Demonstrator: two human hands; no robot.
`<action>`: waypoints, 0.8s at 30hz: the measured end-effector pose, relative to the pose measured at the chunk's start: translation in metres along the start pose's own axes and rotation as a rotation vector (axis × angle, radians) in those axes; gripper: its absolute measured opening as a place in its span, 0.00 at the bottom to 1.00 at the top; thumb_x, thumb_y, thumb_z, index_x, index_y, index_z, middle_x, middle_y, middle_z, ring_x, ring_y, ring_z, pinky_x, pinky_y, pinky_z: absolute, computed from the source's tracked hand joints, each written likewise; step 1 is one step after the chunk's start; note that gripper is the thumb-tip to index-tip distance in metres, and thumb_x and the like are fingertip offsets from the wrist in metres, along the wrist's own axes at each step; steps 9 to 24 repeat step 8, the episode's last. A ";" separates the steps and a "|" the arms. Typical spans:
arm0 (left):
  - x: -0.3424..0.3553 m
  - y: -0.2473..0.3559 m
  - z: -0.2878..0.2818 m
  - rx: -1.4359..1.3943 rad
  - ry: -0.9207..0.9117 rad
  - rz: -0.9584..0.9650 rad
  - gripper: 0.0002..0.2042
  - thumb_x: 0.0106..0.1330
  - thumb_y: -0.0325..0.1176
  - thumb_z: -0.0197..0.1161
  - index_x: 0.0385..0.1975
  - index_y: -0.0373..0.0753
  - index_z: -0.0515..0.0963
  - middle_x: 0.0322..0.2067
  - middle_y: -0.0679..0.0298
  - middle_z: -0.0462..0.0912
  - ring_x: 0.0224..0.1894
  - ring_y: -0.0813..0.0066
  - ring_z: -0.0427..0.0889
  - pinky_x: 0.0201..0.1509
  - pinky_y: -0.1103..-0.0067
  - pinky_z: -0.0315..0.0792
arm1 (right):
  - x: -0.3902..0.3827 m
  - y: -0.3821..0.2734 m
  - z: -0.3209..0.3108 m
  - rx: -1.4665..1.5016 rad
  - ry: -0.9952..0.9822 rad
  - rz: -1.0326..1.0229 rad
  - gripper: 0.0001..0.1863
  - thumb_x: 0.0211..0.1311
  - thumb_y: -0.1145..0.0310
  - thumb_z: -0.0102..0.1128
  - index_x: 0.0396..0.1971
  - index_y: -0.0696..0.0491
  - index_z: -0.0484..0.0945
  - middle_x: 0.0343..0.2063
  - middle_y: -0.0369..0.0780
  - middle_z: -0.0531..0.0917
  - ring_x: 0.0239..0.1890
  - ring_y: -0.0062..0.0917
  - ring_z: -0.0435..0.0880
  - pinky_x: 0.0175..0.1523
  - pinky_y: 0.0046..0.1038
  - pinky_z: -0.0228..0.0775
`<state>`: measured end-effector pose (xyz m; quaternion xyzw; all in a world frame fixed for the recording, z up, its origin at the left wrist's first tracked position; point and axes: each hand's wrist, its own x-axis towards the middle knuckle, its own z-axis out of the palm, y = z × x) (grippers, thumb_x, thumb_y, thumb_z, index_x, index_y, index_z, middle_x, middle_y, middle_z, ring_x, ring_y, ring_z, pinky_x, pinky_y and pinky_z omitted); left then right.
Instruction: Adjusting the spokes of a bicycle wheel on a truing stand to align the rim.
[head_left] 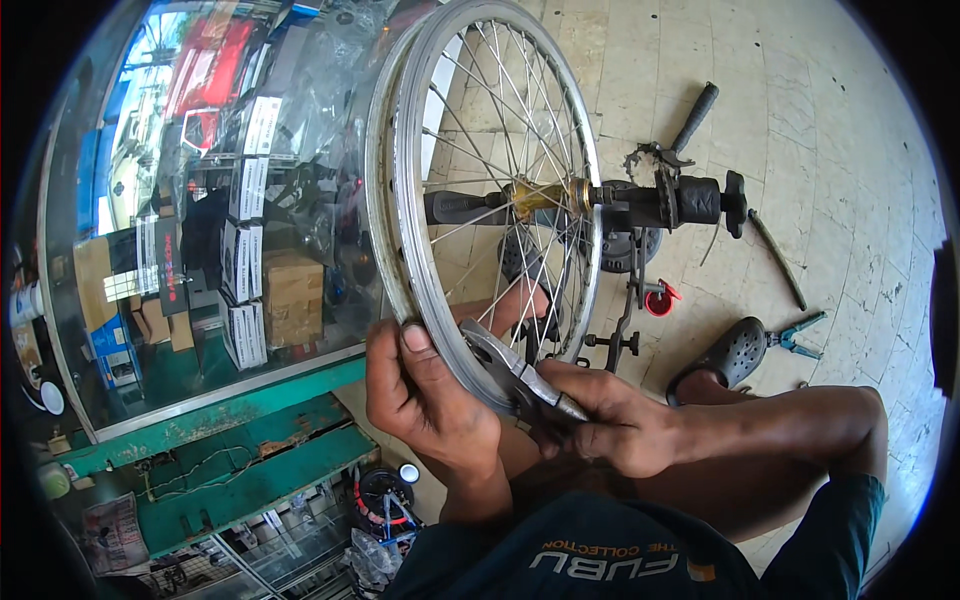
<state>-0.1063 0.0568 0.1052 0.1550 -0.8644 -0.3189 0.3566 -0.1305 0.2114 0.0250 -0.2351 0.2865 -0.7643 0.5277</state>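
Note:
A spoked bicycle wheel (412, 190) with a bare silver rim and a gold hub (530, 200) stands upright before me, its hub held in a black stand (650, 208). My left hand (435, 410) is closed round the near part of the rim, thumb on its side. My right hand (625, 420) is wrapped round the handles of metal pliers (510, 365). The jaws of the pliers lie against the rim beside my left thumb, among the lower spokes. What the jaws bite on, if anything, I cannot make out.
On the left stands a glass display case (230, 400) with boxes and wrapped goods, above a green shelf (250, 490). The tiled floor holds a dark bar (778, 258), a small red container (660, 298) and teal-handled pliers (800, 335) near my clog (735, 352).

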 end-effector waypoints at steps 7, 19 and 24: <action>0.004 0.002 0.002 -0.003 0.000 -0.031 0.14 0.81 0.36 0.51 0.38 0.33 0.80 0.25 0.68 0.77 0.27 0.84 0.65 0.34 0.82 0.63 | 0.000 -0.006 -0.003 -0.093 -0.029 0.088 0.17 0.52 0.79 0.49 0.44 0.59 0.76 0.50 0.46 0.76 0.44 0.28 0.78 0.46 0.27 0.68; 0.003 0.002 0.002 -0.009 -0.005 -0.033 0.14 0.81 0.36 0.51 0.38 0.34 0.80 0.25 0.68 0.77 0.27 0.84 0.66 0.34 0.82 0.63 | 0.000 -0.008 -0.003 -0.109 -0.042 0.116 0.17 0.52 0.79 0.49 0.44 0.58 0.76 0.51 0.47 0.76 0.45 0.29 0.78 0.47 0.27 0.69; 0.003 0.002 0.002 -0.009 -0.005 -0.033 0.14 0.81 0.36 0.51 0.38 0.34 0.80 0.25 0.68 0.77 0.27 0.84 0.66 0.34 0.82 0.63 | 0.000 -0.008 -0.003 -0.109 -0.042 0.116 0.17 0.52 0.79 0.49 0.44 0.58 0.76 0.51 0.47 0.76 0.45 0.29 0.78 0.47 0.27 0.69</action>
